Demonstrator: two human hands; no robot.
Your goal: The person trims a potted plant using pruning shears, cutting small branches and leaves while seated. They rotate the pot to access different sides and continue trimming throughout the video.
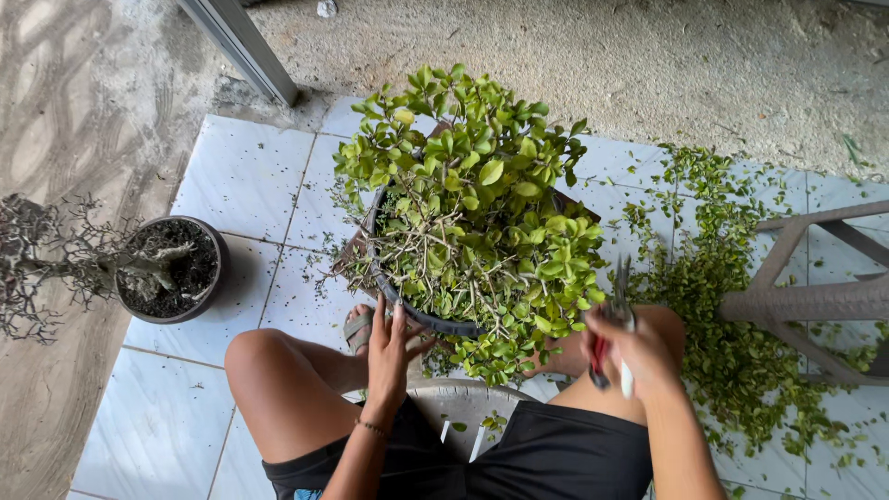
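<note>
While I sit on a pale plastic stool point(454, 398) with my knees apart, the leafy green shrub in a round dark plastic pot point(468, 218) stands on the white speckled floor tiles point(245, 176) directly between my legs. My left hand point(391, 356) lies open, fingers spread, touching the near rim of the pot, just beside my sandalled foot point(356, 329). My right hand point(639, 356) is closed around the handles of small pruning scissors with red and white grips point(613, 333), whose metal blades point up into the foliage at the shrub's right edge; whether the blades are parted I cannot tell. Glossy oval leaves crowd the outer crown, while pale bare twigs show at its centre. A thick scatter of cut green leaves and sprigs point(732, 306) covers the tiles to my right, reaching under the brown woven-texture chair legs point(815, 296) that stand close to my right arm. At far left, well apart, a leafless grey gnarled small tree in a round dark pot of black soil point(171, 268) sits at the tile edge. Rough sandy ground point(593, 56) lies beyond the tiles, crossed by a grey metal post point(245, 46).
</note>
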